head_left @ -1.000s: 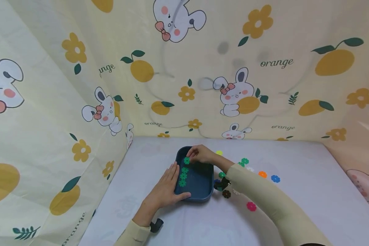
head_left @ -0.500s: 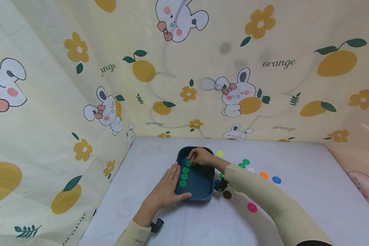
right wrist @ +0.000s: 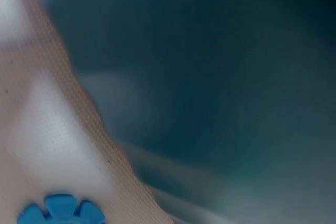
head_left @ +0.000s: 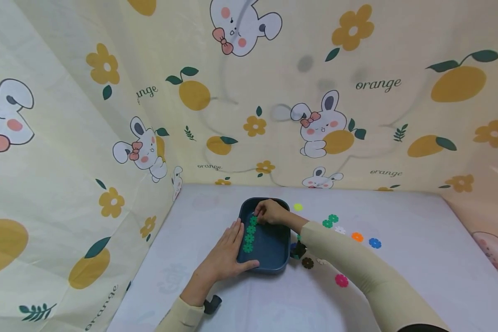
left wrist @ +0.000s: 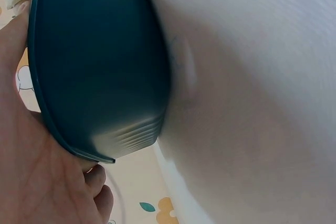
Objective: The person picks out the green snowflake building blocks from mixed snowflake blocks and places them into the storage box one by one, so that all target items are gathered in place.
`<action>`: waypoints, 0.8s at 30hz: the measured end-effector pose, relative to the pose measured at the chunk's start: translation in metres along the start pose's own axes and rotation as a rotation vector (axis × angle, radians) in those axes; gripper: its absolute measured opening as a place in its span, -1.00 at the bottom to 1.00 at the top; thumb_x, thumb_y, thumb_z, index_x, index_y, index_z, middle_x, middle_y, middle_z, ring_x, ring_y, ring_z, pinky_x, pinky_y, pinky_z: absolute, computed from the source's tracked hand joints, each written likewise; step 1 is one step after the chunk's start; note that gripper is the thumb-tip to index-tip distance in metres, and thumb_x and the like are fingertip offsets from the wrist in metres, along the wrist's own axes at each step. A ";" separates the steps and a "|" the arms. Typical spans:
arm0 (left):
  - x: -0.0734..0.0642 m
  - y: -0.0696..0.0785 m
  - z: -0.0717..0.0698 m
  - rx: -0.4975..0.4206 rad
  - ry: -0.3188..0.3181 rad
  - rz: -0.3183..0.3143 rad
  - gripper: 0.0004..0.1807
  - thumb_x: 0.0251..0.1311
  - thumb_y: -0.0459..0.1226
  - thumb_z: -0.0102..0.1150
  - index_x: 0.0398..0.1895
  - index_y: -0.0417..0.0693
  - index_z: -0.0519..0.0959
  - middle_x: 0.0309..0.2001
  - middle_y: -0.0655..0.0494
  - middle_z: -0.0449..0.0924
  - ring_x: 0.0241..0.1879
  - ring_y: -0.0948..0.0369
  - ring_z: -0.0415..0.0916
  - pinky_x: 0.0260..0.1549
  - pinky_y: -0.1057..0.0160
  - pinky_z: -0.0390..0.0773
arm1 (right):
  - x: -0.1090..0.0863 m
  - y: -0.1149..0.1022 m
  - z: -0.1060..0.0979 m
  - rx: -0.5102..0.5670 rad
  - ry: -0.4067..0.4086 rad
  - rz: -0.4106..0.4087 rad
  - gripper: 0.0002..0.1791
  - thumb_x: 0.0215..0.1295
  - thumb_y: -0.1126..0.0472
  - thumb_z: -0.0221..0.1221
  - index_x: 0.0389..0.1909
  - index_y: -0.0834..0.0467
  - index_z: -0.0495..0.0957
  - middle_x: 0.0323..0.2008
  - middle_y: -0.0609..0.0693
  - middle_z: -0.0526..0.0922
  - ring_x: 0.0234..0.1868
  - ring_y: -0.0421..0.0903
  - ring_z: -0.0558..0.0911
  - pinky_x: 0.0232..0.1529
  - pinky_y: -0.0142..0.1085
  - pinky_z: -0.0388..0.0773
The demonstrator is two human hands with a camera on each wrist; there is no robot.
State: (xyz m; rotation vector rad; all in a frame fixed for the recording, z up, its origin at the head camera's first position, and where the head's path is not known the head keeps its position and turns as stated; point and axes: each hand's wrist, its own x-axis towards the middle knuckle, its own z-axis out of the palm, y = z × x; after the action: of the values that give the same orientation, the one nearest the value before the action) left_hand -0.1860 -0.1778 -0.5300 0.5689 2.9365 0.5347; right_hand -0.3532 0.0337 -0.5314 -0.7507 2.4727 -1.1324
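A dark blue rectangular tray [head_left: 269,256] stands on the table. Along its left side runs a row of green flower-shaped plastic discs [head_left: 249,238]. My left hand [head_left: 222,256] rests on the tray's near left corner, straight fingers along the left side and thumb on the near rim. In the left wrist view the tray's outer wall [left wrist: 105,66] shows beside the palm. Inside the tray, my right hand [head_left: 271,212] has its fingertips pinched at the far edge of the row's last green disc [head_left: 253,220]. The right wrist view is mostly blurred dark tray wall [right wrist: 210,77].
Right of the tray lie loose flower discs: yellow [head_left: 298,207], two green [head_left: 330,221], white [head_left: 340,229], orange [head_left: 357,237], blue [head_left: 375,243], brown [head_left: 307,263] and pink [head_left: 341,280]. The right forearm [head_left: 348,263] passes over this side. A patterned cloth [head_left: 232,152] hangs behind the table.
My right hand has brought the top green disc down slightly, from above the row to its far end, against the others. My left hand has stayed on the tray corner.
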 end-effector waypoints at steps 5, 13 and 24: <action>-0.001 0.002 -0.001 -0.002 -0.014 -0.018 0.35 0.29 0.51 0.10 0.78 -0.13 -0.24 0.78 0.04 -0.42 0.75 0.11 -0.42 0.70 0.00 -0.17 | 0.000 -0.001 0.001 0.009 0.000 -0.006 -0.81 0.33 0.45 0.38 -0.07 0.37 0.68 -0.36 0.03 0.69 -0.39 -0.15 0.65 -0.34 -0.35 0.64; -0.001 0.001 0.000 -0.013 0.008 0.012 0.35 0.29 0.52 0.09 0.77 -0.20 -0.17 0.78 -0.05 -0.34 0.75 0.03 -0.35 0.69 -0.08 -0.09 | -0.002 -0.001 -0.001 0.001 -0.005 -0.001 -0.80 0.36 0.43 0.39 -0.04 0.36 0.69 -0.31 0.07 0.73 -0.35 -0.13 0.69 -0.28 -0.28 0.71; -0.002 0.002 -0.001 0.003 -0.021 -0.023 0.35 0.29 0.52 0.09 0.78 -0.11 -0.26 0.78 0.05 -0.45 0.75 0.11 -0.43 0.69 0.00 -0.17 | -0.011 -0.008 -0.026 0.050 -0.020 -0.069 -0.80 0.47 0.37 0.32 0.02 0.37 0.67 -0.22 0.07 0.77 -0.23 -0.10 0.76 -0.09 -0.18 0.78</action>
State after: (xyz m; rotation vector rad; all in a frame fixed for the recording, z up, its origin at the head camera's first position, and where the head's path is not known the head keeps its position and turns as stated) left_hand -0.1840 -0.1769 -0.5285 0.5365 2.9209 0.5193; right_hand -0.3541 0.0513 -0.5086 -0.8352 2.4102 -1.2002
